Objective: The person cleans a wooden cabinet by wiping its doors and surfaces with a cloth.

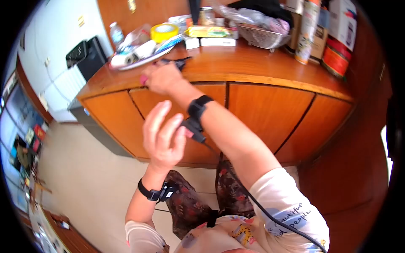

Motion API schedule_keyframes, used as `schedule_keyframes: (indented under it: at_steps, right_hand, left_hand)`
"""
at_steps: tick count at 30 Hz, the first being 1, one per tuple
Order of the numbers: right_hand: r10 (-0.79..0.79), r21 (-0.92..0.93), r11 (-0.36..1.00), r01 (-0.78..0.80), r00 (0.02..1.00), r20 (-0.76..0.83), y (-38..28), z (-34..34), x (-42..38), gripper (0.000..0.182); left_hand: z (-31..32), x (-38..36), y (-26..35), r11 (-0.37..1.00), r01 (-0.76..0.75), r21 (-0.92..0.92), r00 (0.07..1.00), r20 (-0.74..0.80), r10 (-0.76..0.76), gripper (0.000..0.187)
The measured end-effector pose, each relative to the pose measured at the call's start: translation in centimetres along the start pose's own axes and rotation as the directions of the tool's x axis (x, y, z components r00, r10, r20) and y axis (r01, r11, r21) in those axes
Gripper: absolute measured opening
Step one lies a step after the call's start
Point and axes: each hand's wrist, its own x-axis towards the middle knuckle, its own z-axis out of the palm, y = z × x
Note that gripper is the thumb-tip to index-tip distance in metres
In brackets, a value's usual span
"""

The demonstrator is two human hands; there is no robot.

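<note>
My left hand is raised in front of the cabinet, its fingers apart and nothing in them. Farther forward, my right hand is at the front edge of the wooden cabinet top, fingers curled and blurred. A small pink patch shows at its fingertips; what it belongs to I cannot make out. Just beyond that hand lies a dark, crumpled-looking thing, partly hidden by it. Black straps circle both wrists, and a black device with a cable is at the right one.
A plate heaped with packets stands at the back left, with a roll of yellow tape by it. Small boxes and a wire basket holding bags are behind. A spray can and cartons stand right.
</note>
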Motion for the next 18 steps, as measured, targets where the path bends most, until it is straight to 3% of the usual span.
schedule_keyframes:
  at_steps: [3,7,9,10,16,18]
  right_hand:
    - [-0.11,0.124,0.985,0.124,0.988,-0.111,1.5,0.2,-1.5,0.035]
    - [-0.041,0.16,0.983,0.093,0.953,-0.3,6.9,-3.3,-8.3,0.033]
    - [0.008,0.098,0.994,0.04,0.894,-0.448,10.1,-5.4,-12.8,0.042]
    - [0.013,0.038,0.999,0.007,0.869,-0.494,11.6,-6.4,-15.0,0.037]
    - [0.109,-0.219,0.94,-0.262,0.838,-0.534,18.0,-10.4,-25.2,0.06]
    - [0.152,-0.284,0.879,-0.383,0.79,-0.594,20.2,-11.0,-28.9,0.064]
  left_hand:
    - [0.5,2.1,-0.3,0.999,-0.029,0.029,0.999,0.038,0.028,0.04]
    - [0.9,4.1,-0.5,0.993,-0.041,0.111,0.998,0.05,0.036,0.039]
    - [1.4,4.5,-0.5,0.99,-0.031,0.14,0.997,0.072,0.021,0.039]
    - [2.1,4.6,-0.6,0.992,-0.046,0.12,0.994,0.1,0.034,0.039]
    - [7.6,4.7,-0.8,0.99,-0.114,0.077,0.926,0.37,0.078,0.046]
    - [10.5,5.3,0.0,0.976,-0.203,0.075,0.853,0.503,0.138,0.061]
